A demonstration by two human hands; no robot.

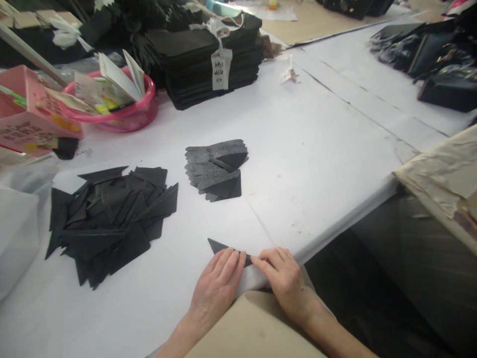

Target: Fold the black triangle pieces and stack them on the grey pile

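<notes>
A narrow dark piece lies on the white table near its front edge, its pointed left end sticking out past my fingers. My left hand rests on it from above, fingers together and pressed down. At the piece's right end my right hand pinches with thumb and index finger. Left of my hands is a large heap of black angular pieces. Beyond my hands a smaller group of grey, speckled overlapping strips lies fanned out, with a few black pieces on its right side.
A pink basket with papers and a pink box stand at the back left. Behind is a tall black stack with a white tag. Dark wrapped items sit at the far right. The table edge runs diagonally on the right.
</notes>
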